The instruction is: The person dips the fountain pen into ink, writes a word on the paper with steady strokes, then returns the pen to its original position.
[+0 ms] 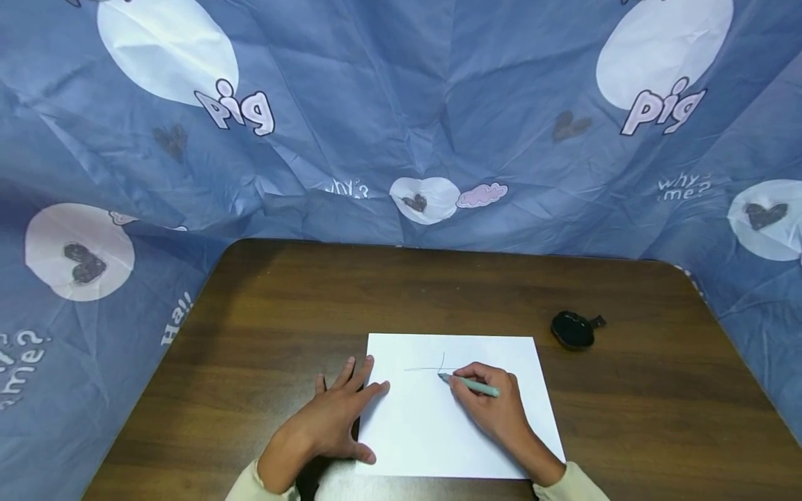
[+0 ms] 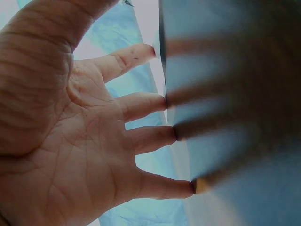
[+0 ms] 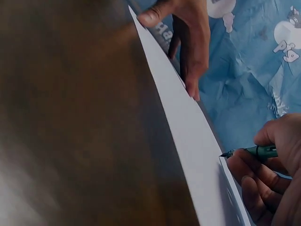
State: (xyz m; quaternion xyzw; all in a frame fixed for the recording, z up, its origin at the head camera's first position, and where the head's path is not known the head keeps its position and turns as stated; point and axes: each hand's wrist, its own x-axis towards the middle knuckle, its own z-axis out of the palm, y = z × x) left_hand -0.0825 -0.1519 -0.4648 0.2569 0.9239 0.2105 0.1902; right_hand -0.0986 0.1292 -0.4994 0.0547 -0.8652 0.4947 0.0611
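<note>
From the head, the scene was viewed from above, forward and down, with the left hand (image 1: 335, 421), the right hand (image 1: 498, 414), the paper (image 1: 432, 431) and most of the tabletop (image 1: 313, 299) taken in before the blue cloth (image 1: 351, 90). From the left wrist, the left hand was seen palm-on at close range, the tabletop turned on edge at right. From the right wrist, the paper was viewed low and aslant, both hands and paper being shared with the head view.
</note>
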